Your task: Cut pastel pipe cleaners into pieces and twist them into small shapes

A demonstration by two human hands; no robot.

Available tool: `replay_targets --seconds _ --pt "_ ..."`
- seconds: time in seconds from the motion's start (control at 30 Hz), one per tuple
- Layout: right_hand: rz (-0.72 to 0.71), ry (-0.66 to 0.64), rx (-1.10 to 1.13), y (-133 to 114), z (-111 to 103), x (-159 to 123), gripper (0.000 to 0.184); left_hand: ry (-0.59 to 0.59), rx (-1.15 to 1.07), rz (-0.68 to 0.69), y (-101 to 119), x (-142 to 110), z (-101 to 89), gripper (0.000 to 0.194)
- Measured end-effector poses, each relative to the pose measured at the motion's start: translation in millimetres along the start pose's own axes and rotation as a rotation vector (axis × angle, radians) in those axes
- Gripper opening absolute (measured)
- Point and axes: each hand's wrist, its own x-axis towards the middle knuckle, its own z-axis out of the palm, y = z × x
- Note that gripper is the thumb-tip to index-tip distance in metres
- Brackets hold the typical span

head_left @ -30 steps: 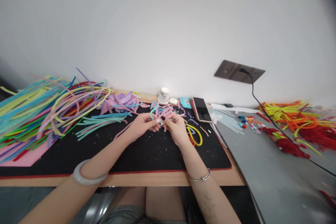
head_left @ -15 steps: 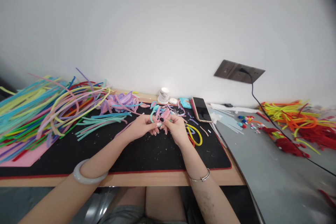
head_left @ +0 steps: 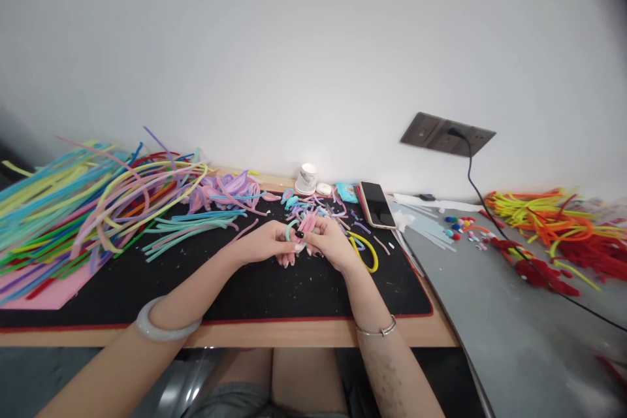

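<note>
Both hands meet over the middle of the black mat [head_left: 245, 297], fingers pinched around pink and aqua pipe cleaners [head_left: 307, 220]. My left hand [head_left: 267, 241] grips from the left, with an aqua loop rising beside its fingertips. From the right, my right hand [head_left: 329, 243] is closed on the pink bent strands, thumb against the left fingertips. The fingers hide the lower part of the piece. Just behind lie small pink-and-aqua leaf-shaped pieces [head_left: 289, 196] and loose cut bits.
A large heap of coloured pipe cleaners [head_left: 102, 202] covers the left, with an aqua bundle [head_left: 196, 227] nearer. A paper cup [head_left: 306, 178] and a phone [head_left: 377, 204] stand at the back. Yellow and orange pipe cleaners [head_left: 543, 212] lie right, near a black cable [head_left: 494, 208].
Both hands have come slightly lower and nearer to me, still pinching the pipe cleaners. The aqua loop has shifted down with them, uncovering the cut bits behind.
</note>
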Motion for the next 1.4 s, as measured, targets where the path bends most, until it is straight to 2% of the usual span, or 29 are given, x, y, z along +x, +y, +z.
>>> replay_targets --seconds 0.2,0.37,0.63,0.87,1.07,1.4 --pt "0.027 0.007 0.023 -1 5 0 0.020 -0.057 -0.017 -0.014 -2 0 -0.4 0.024" --pt "0.053 0.074 -0.012 3 12 0 0.023 -0.074 0.057 -0.015 -6 2 -0.6 0.027" --pt "-0.017 0.243 0.125 9 18 4 0.018 -0.056 0.049 -0.023 -7 3 0.1 0.025" --pt "-0.071 0.378 0.157 8 8 8 0.018 0.195 0.024 0.018 -10 7 -1.6 0.023" --pt "-0.014 0.461 0.210 7 5 10 0.017 0.338 0.022 0.051 -10 10 -2.3 0.023" --pt "0.019 0.476 0.248 4 11 10 0.018 0.549 -0.007 0.065 -8 11 -2.2 0.028"
